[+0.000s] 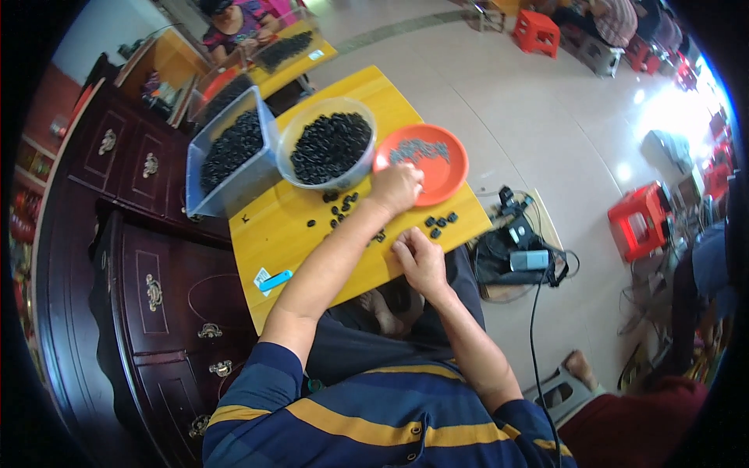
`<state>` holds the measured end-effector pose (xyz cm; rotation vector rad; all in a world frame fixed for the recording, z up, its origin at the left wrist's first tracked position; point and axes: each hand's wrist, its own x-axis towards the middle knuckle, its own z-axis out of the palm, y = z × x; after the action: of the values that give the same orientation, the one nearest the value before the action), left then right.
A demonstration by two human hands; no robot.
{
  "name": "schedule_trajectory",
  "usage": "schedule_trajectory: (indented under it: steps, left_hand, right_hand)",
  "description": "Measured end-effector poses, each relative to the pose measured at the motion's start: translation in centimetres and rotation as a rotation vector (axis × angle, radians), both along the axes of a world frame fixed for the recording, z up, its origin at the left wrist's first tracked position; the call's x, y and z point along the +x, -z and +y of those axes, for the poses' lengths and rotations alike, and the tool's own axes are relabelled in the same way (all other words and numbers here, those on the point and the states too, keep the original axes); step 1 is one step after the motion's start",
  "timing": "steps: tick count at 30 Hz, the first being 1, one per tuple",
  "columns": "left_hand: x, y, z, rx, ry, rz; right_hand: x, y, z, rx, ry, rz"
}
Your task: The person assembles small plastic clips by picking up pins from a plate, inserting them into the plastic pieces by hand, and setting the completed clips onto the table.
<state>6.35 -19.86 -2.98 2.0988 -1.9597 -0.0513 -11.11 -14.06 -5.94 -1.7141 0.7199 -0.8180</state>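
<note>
My left hand (396, 189) reaches over the near left rim of a round orange plate (443, 181). Its fingers are bent together at the plate; what they hold, if anything, is hidden. Small grey pieces (421, 148) lie in the far half of the plate. Close to the table's near edge, my right hand (422, 264) is closed, thumb against the curled fingers, and its contents cannot be made out. Small black oval parts (441, 222) lie just beyond it, with more loose black parts (343, 207) beside my left forearm.
A round clear tub (290, 173) and a bluish plastic bin (234, 195), both full of black parts, stand at the table's far left. A light-blue stick-like object (276, 280) lies front left. Dark cabinets flank the left; a cable (534, 343) hangs at right. Another person sits beyond.
</note>
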Motion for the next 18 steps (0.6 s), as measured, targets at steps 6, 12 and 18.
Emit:
schedule_trajectory:
  steps: [6, 12, 18]
  left_hand:
    - [-0.5, -0.6, -0.4, 0.073, 0.045, -0.069]
    - [0.5, -0.5, -0.8, 0.106, 0.051, -0.056]
    - [0.7, -0.7, -1.2, 0.086, 0.079, -0.004]
  right_hand:
    - [-0.1, 1.0, 0.1, -0.005, -0.018, -0.004]
    - [0.0, 0.2, 0.2, 0.071, -0.034, -0.027]
    - [0.0, 0.8, -0.2, 0.057, -0.033, 0.006]
